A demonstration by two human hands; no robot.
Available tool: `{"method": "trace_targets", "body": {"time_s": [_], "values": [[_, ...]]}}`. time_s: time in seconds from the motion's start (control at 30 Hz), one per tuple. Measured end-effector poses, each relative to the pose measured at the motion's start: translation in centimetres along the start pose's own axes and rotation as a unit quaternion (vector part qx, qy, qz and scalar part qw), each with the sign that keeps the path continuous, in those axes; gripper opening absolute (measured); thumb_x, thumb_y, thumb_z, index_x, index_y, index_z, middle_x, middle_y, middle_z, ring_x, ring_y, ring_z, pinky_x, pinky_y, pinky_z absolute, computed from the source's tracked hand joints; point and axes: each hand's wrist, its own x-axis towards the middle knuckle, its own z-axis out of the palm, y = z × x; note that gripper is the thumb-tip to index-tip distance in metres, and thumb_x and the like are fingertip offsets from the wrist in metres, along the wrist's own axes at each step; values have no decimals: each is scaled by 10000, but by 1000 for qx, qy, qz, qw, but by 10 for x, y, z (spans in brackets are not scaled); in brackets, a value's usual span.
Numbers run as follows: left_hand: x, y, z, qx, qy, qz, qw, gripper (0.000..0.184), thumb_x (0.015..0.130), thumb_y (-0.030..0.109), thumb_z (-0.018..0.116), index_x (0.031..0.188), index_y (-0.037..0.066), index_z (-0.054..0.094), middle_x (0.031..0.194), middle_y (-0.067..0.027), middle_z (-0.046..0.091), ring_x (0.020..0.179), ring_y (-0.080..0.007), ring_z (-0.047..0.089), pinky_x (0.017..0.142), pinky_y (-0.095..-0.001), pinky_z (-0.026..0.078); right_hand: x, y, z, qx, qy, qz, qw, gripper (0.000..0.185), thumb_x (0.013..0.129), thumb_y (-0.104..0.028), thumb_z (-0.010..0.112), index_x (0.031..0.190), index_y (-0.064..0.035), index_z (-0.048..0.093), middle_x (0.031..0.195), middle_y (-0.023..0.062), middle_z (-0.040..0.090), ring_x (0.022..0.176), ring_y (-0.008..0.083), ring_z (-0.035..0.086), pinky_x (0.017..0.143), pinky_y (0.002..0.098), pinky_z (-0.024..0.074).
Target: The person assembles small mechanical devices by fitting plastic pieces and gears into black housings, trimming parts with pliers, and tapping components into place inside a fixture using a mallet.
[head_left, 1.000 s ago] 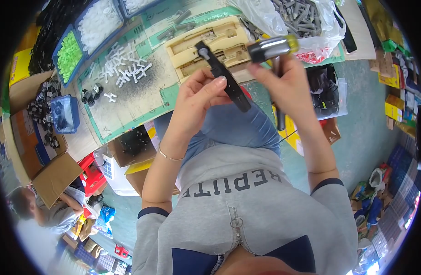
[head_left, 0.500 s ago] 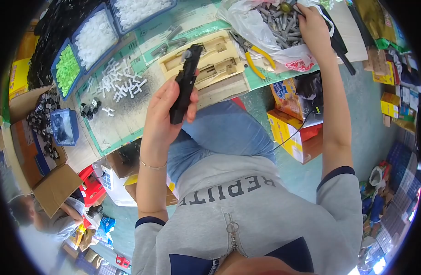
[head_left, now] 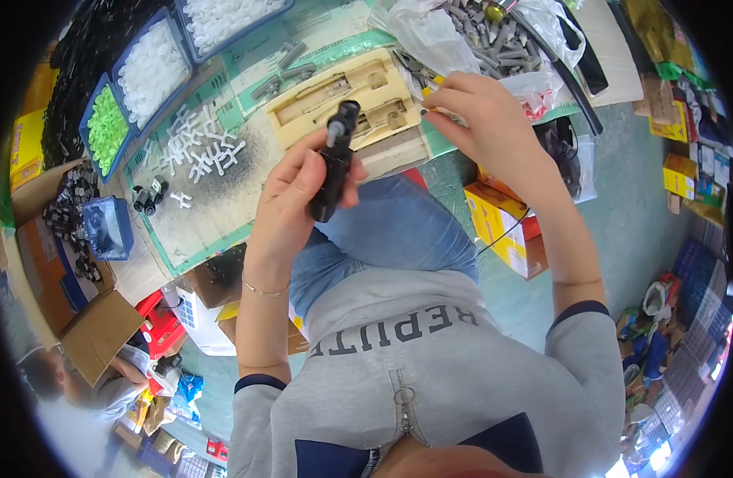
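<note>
My left hand (head_left: 302, 179) is closed around a black elongated part (head_left: 334, 171), held tilted with its round end up, and a small grey piece shows near that end. My right hand (head_left: 482, 119) is bent over the yellow-handled pliers (head_left: 414, 68) at the table's front edge, fingers closed on the handles, which it mostly hides. Beyond my left hand lies a cream fixture (head_left: 302, 111) with recesses. The screwdriver's yellow-green end (head_left: 495, 13) rests by the grey parts (head_left: 502, 48) in a white plastic bag (head_left: 430, 36).
White branched pieces (head_left: 199, 147) and black fittings (head_left: 149, 197) lie at the left of the table (head_left: 183, 239). Blue bins hold green (head_left: 107, 131) and white (head_left: 155, 68) pieces. A blue tray (head_left: 107, 227) stands beside an open carton (head_left: 99, 331). A person (head_left: 103, 382) is at lower left.
My right hand put the screwdriver down at the bag of grey parts, then came back toward me to the pliers. My left hand moved left and turned the black part more upright.
</note>
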Motion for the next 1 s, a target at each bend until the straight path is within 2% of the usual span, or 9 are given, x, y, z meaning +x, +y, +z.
{"method": "trace_targets", "body": {"time_s": [0.07,0.1,0.27,0.37,0.5,0.73,1.0], "values": [[-1,3,6,42,14,1,999,452,942,313,494,1272,7,452,1003,-158,618,747,-151,611,703,-260,483,7,3,9,-93,-10,-50,994,115,740,-97,654,834,-40,617,814,72,567,818,243,561,732,348,441],[-2,2,3,32,5,-1,999,443,939,305,502,1266,10,459,1026,-170,620,774,-162,623,732,-265,488,8,2,11,-92,-9,-54,994,115,740,-97,654,834,-40,617,814,72,567,818,243,561,732,348,441],[-3,-3,-2,11,-39,30,999,455,931,323,514,1261,13,474,1002,-156,624,762,-158,616,717,-266,489,10,-2,18,-193,-31,-65,979,78,737,-66,623,779,-45,560,780,67,535,810,227,559,735,336,433],[-6,-2,-3,2,-69,32,997,455,927,335,521,1242,7,498,975,-145,630,759,-159,614,715,-267,489,7,-1,23,-214,2,-84,973,110,675,-53,581,780,-40,551,763,75,539,791,230,569,726,320,431],[-9,-2,0,30,-53,36,997,435,923,333,527,1190,-11,542,950,-131,643,770,-167,622,724,-267,489,2,-2,22,-232,5,-106,967,115,686,-52,568,798,-43,547,778,77,538,794,225,569,739,312,426],[-13,-1,2,40,-57,26,997,419,920,317,537,1173,-17,554,989,-128,650,795,-166,631,747,-264,486,9,-2,21,-256,-9,-113,960,75,664,-65,586,735,-52,565,746,65,537,780,203,565,731,314,414],[-11,-7,8,83,-31,22,996,378,929,274,536,1180,-8,557,971,-89,653,782,-117,606,729,-236,482,13,-1,17,-244,-13,-136,960,97,666,-105,624,724,-44,576,750,62,548,778,197,570,736,315,408]]}}
